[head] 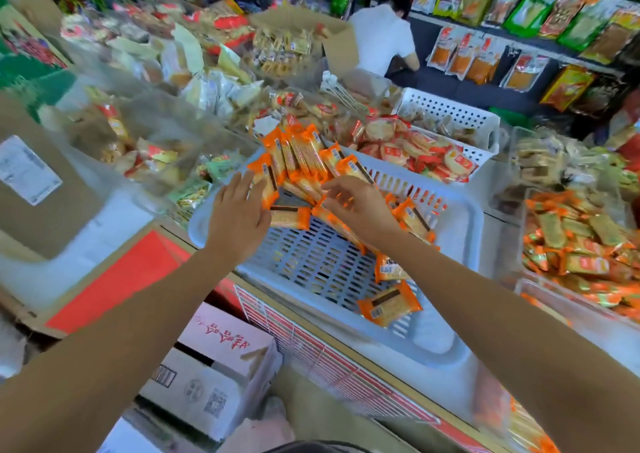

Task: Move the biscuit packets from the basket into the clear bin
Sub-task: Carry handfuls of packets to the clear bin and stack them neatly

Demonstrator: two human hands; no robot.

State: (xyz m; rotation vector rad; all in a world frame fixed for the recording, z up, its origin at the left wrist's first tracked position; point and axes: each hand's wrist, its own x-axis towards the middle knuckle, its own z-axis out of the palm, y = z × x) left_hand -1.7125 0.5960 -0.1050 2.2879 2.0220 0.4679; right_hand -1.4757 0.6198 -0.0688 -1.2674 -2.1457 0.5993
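A pale blue slotted basket [460, 231] stands in front of me on the counter. Orange-ended biscuit packets [304, 154] are piled at its far left corner, and two more packets [389, 303] lie loose near its front right. My left hand [239, 213] lies flat with straight fingers against the left side of the pile. My right hand [356, 206] reaches into the pile with its fingers curled among the packets; whether it holds any is hard to tell. A clear bin [540, 290] at the right holds several orange and green packets.
A white perforated basket [481, 120] of red snack packs stands behind the blue one. Clear bins of snacks fill the left and back. A cardboard box [31, 189] sits at left, cartons [221, 359] below the counter. A person in white [381, 37] stands at the back.
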